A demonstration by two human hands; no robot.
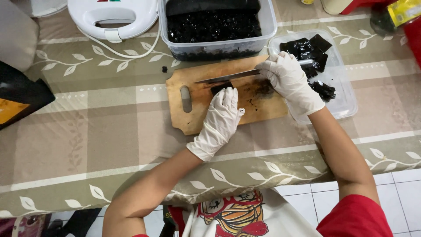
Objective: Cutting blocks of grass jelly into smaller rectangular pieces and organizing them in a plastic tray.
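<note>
A wooden cutting board (201, 116) lies on the table. My left hand (221, 118), in a white glove, presses its fingertips on a small black jelly block (219, 87) on the board. My right hand (289, 81), also gloved, grips the handle of a knife (228, 77). The blade lies across the black block, pointing left. A clear tub (218, 47) of cut black pieces stands just behind the board. To the right, a clear shallow tray (344, 94) holds black slabs (307, 50), partly hidden by my right hand.
A white electric appliance (112, 15) with its cord (131, 52) sits at the back left. A dark box (17, 96) lies at the left edge. A loose black crumb (165, 69) rests on the checked tablecloth (87, 131). Red items and a yellow packet (405, 11) sit at the back right.
</note>
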